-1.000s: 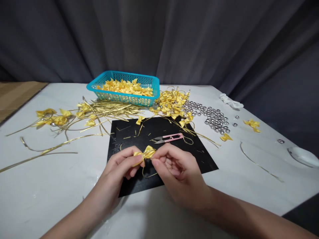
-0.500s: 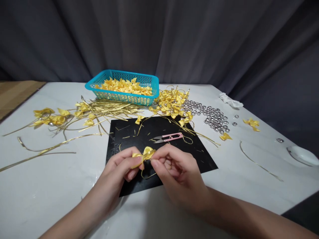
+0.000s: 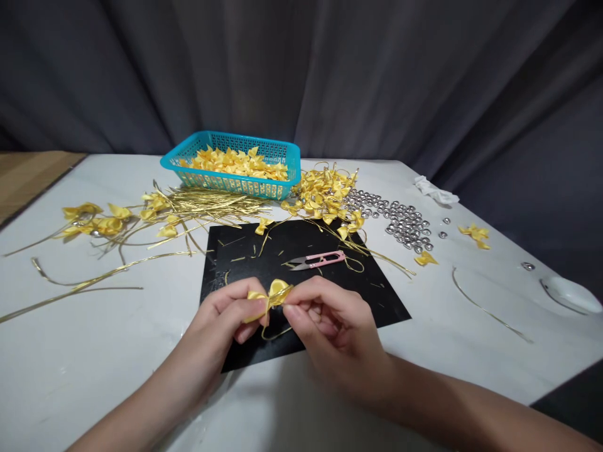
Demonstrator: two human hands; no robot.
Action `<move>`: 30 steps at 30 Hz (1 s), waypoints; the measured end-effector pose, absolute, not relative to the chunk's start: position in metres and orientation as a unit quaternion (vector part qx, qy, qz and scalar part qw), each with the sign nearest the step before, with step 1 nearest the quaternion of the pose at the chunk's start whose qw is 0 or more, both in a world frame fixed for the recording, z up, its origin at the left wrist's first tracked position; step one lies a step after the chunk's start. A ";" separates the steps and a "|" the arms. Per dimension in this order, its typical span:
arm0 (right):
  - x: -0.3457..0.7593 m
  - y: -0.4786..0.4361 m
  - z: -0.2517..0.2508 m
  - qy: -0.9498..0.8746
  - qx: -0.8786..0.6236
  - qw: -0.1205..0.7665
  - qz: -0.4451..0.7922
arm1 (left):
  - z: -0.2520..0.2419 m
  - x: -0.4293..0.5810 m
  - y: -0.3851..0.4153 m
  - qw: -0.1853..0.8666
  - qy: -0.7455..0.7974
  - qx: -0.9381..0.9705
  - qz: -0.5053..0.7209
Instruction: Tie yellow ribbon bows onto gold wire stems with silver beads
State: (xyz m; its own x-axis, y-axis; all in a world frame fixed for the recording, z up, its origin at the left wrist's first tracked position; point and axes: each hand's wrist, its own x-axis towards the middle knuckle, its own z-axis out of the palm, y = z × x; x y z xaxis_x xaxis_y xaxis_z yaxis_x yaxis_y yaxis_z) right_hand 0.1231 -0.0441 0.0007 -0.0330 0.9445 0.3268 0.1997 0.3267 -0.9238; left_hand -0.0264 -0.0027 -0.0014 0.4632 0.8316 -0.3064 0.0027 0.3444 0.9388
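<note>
Between my hands, over the black mat point(image 3: 264, 358), is a yellow satin ribbon bow point(image 3: 279, 291) with gold cord point(image 3: 277, 335) looped beneath it. My left hand point(image 3: 230, 314) pinches the bow's left loop between thumb and fingers. My right hand point(image 3: 332, 320) is closed at the bow's right side, thumb and forefinger pressed together on the gold cord; the fingertips hide the exact grip. Just beyond my hands, pink-handled thread snips point(image 3: 323, 258) lie on the mat among short gold clippings.
A turquoise basket point(image 3: 230, 183) of yellow bows stands at the back. Before it lie gold cords point(image 3: 217, 204), with corded bows point(image 3: 325, 188) and silver heart-shaped pieces point(image 3: 407, 226) to the right. Farther right are a white tissue point(image 3: 436, 191) and a white dish point(image 3: 570, 295).
My hands and the bow have shifted very slightly left. The cord loop under the bow has moved a little left too. Both pinches look the same.
</note>
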 end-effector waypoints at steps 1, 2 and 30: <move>0.122 -0.044 0.000 -0.616 -0.456 0.527 0.367 | -0.001 -0.027 -0.003 0.700 0.425 0.491 0.295; 0.121 -0.044 -0.002 -0.605 -0.455 0.533 0.379 | -0.001 -0.027 -0.002 0.701 0.425 0.490 0.296; 0.119 -0.044 -0.010 -0.599 -0.461 0.545 0.364 | -0.007 -0.026 -0.001 0.703 0.421 0.484 0.306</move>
State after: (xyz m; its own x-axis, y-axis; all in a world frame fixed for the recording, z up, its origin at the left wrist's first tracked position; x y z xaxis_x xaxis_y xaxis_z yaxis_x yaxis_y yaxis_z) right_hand 0.1192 -0.0441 -0.0096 0.0185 0.9481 0.3174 0.1550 0.3109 -0.9377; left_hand -0.0263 -0.0013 -0.0066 0.4582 0.8386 -0.2948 -0.0235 0.3429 0.9391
